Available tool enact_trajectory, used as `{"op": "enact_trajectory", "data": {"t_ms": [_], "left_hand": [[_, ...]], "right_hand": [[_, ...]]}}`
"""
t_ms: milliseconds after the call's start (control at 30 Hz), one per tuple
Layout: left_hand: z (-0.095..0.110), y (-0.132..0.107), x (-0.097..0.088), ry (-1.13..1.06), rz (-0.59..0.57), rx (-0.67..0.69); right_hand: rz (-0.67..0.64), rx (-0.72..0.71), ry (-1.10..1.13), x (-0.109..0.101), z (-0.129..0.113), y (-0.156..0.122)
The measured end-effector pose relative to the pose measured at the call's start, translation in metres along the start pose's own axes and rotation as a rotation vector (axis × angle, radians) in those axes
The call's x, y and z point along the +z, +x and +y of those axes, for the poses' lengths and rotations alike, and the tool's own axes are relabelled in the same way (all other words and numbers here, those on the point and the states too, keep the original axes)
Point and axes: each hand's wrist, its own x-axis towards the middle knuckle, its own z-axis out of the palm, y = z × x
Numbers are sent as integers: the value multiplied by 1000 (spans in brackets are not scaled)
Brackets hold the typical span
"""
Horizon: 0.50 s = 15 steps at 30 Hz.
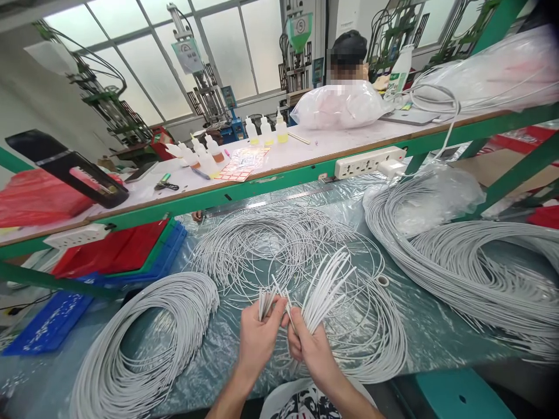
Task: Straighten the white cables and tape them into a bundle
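Both hands — left hand (257, 337), right hand (308, 346) — grip white wire ends (323, 288).

Plastic-covered bench (437, 337), white wire coils (144, 337)

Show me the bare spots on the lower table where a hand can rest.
Bare plastic sheet lies between the middle loose wires and the right wire heap. A smaller patch sits inside the left coil. The middle is crowded: left hand and right hand each grip wire ends above tangled loops.
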Motion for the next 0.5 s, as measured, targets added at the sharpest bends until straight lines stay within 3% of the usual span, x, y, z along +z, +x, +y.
{"op": "enact_trajectory", "data": {"t_ms": [133,300,500], "left_hand": [[-3,-4,1,40,16,54],[-10,3,-6,15,6,-51],[-6,3,-11,-165,-358,-95]], "right_hand": [[-33,45,32,-1,-3,0],[-128,105,115,-11,-5,-1],[-437,173,167,-21,-8,-5]]}}
